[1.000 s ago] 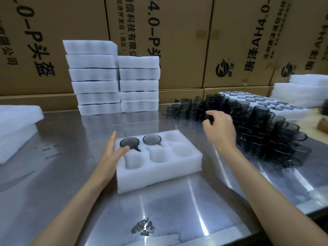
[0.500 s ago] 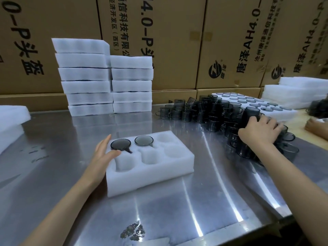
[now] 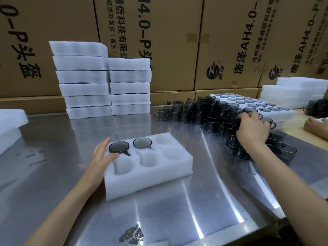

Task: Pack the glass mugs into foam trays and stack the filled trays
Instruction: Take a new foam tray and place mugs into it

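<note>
Six-pocket foam tray (image 3: pixel 150 173) near the middle of the steel table (image 3: pixel 53 166), two dark glass mugs (image 3: pixel 119 147) seated in the back-left and back-middle pockets, the other four pockets bare. Left hand (image 3: pixel 102 157) flat against the tray's left edge, fingers straight, thumb on its top. Right hand (image 3: pixel 253 128) palm-down in the heap of loose mugs (image 3: pixel 204 112) at right, fingers curled among them; grip not discernible. Behind, two stacks of foam trays (image 3: pixel 106 86) before cardboard boxes (image 3: pixel 168 41).
</note>
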Demonstrator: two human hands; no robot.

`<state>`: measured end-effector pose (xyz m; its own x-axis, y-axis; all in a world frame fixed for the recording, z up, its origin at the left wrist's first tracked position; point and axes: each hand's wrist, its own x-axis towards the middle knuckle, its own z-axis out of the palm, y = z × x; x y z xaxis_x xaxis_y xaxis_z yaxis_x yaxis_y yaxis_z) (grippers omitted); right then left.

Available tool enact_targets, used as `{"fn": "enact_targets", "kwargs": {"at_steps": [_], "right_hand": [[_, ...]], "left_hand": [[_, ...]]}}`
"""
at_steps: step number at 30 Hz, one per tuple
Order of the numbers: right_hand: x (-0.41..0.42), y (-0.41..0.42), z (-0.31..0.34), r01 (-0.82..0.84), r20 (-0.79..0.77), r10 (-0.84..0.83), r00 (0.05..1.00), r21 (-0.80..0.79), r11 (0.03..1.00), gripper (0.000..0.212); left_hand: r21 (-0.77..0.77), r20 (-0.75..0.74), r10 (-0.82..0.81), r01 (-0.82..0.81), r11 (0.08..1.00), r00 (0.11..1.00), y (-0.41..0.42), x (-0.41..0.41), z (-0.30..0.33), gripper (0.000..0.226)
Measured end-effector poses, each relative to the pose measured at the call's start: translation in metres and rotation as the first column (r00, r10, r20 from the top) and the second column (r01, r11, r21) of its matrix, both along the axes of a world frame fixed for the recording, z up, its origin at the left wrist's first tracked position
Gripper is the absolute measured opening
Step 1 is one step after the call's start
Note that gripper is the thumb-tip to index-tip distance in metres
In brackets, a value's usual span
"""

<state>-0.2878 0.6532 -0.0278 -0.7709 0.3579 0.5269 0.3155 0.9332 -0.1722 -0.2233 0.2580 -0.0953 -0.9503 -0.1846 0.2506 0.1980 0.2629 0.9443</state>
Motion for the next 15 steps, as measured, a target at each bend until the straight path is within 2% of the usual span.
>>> {"fn": "enact_targets", "kwargs": {"at_steps": [4, 8, 12, 15], "right_hand": [[0.015, -0.026, 0.013, -0.196, -0.174, 0.19, 0.966, -0.018, 0.98, 0.054], [0.033, -0.073, 0.029, -0.449, -0.338, 0.412, 0.846, -0.038, 0.893, 0.046], [0.047, -0.122, 0.034, -0.691, -0.343, 0.629, 0.698, -0.092, 0.717, 0.04], [0.048, -0.151, 0.029, -0.762, -0.262, 0.718, 0.645, -0.146, 0.631, 0.04]], "left_hand": [[0.011, 0.004, -0.007, 0.007, 1.0, 1.0, -0.001, 0.0, 0.0, 0.059], [-0.002, 0.009, -0.018, 0.018, 1.0, 1.0, -0.002, 0.001, 0.001, 0.064], [-0.072, -0.055, 0.011, -0.015, 0.997, 0.998, -0.001, 0.006, 0.006, 0.072], [-0.137, -0.13, 0.025, -0.043, 0.99, 0.991, -0.001, 0.01, 0.01, 0.07]]}}
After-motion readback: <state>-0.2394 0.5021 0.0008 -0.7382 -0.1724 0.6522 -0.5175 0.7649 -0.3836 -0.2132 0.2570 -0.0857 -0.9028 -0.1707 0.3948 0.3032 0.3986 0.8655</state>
